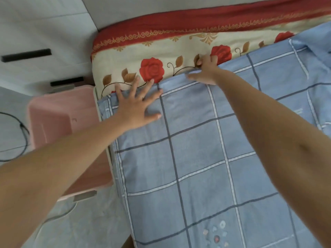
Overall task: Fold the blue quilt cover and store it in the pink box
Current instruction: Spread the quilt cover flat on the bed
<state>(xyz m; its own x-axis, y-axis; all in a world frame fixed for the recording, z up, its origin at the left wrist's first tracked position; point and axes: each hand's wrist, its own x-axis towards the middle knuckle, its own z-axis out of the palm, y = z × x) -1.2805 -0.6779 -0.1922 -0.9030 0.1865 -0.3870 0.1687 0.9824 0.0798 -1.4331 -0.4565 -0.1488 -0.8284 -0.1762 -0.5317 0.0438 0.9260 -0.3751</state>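
Bed (179, 18) with smooth rose-print sheet (161, 49) is carrying the soft, checked blue quilt cover (197, 149); the rectangular pink box (59, 119) is standing alongside. The left hand (132, 108) is pressing flat, fingers (148, 90) spread; the right hand (206, 72) is pinching the far hem, fingers curled

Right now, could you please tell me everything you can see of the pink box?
The pink box looks like plastic, rectangular with rounded corners and pale grey clips at its near and far ends. It stands on the tiled floor beside the bed, left of the blue quilt cover. The left forearm crosses above it.
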